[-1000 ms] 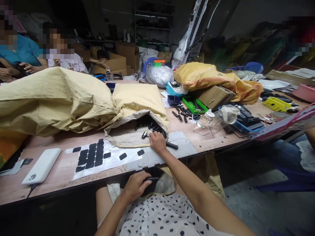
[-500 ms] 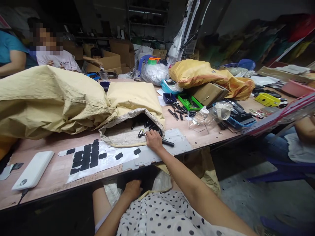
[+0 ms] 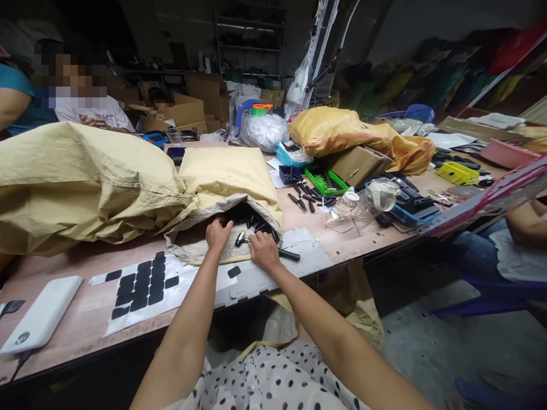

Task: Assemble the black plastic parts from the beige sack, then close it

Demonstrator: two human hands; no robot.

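A large tan sack (image 3: 85, 182) lies along the table with its mouth open toward me. Several black parts (image 3: 256, 221) show inside the mouth. My right hand (image 3: 264, 250) lies at the mouth over a small hammer (image 3: 241, 239) with a metal head and a black handle, fingers curled on it. My left hand (image 3: 217, 233) rests on the sack's lower lip just left of the hammer head, fingers bent down. A white sheet (image 3: 141, 285) with several black oval pads lies to the left of my arms.
A white power bank (image 3: 40, 313) lies at the near left. A green tray (image 3: 327, 181), a clear jug (image 3: 380, 196), black tools and an orange-tan bag (image 3: 354, 134) fill the right side. Other people sit at the far left and at the right edge.
My left hand has come up from my lap under the table edge to the sack's mouth. My right hand stays on the hammer. The view has shifted slightly.
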